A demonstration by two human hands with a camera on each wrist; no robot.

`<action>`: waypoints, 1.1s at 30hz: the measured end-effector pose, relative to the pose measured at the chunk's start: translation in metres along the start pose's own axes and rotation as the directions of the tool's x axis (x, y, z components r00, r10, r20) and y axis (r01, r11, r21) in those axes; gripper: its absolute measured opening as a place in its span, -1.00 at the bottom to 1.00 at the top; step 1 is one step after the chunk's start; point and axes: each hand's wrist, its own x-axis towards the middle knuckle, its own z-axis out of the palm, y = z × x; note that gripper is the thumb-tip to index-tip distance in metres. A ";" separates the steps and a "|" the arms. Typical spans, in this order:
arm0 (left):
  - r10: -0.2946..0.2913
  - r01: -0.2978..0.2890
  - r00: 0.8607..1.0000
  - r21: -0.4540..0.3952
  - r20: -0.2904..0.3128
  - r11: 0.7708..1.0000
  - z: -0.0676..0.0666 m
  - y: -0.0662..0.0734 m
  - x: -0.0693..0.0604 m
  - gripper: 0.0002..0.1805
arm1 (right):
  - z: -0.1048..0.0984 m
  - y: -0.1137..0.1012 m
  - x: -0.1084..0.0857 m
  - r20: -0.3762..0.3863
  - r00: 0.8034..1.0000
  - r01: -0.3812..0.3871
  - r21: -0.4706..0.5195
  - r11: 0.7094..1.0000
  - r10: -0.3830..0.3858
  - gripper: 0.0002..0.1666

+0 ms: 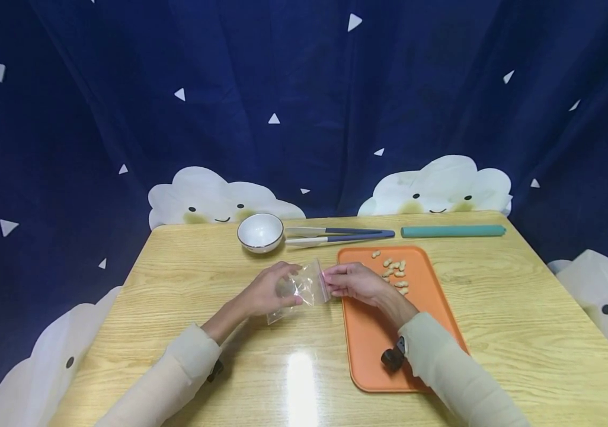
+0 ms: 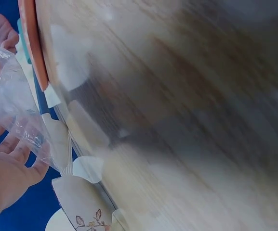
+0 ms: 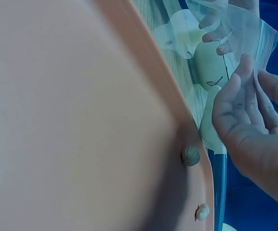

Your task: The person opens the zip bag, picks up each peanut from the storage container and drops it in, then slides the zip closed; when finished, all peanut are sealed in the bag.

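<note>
Pale sleeves (image 1: 458,379) fill the near side, the right one crossing the orange tray (image 1: 364,356)! Just left of that tray, the clear zip bag (image 1: 308,286): left hand (image 1: 268,290), grip clamped round its body; right hand (image 1: 357,281), grip pinching its zip edge; peanuts (image 1: 395,266) lie toward the tray's far end.

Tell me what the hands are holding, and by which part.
A clear zip bag: the right hand pinches it at its zip edge, while the left hand holds it round its body.
</note>
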 end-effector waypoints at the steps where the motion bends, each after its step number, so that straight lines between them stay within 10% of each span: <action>1: 0.002 -0.002 1.000 0.002 0.000 1.000 0.000 0.000 0.000 -0.22 | 0.001 0.000 0.000 -0.010 1.000 -0.004 -0.020 1.000 0.004 -0.68; 12: -0.056 0.055 0.998 -0.028 -0.025 0.998 -0.005 0.008 0.004 -0.16 | 0.010 -0.005 0.000 -0.089 0.996 -0.041 -0.145 0.989 0.028 -0.73; 19: -0.065 0.040 0.986 -0.162 -0.151 0.986 -0.004 0.025 0.013 -0.67 | 0.013 -0.007 0.000 -0.092 0.995 -0.039 -0.173 0.984 0.023 -0.77; 24: -0.106 0.080 0.989 -0.224 -0.106 0.971 0.002 0.040 0.019 -0.84 | 0.016 -0.009 -0.003 -0.084 0.996 -0.027 -0.179 0.983 0.012 -0.81; 33: -0.241 0.258 0.965 -0.506 0.101 0.823 0.010 0.042 0.028 -0.66 | 0.019 -0.009 -0.006 -0.088 0.995 0.036 -0.171 0.985 -0.052 -0.81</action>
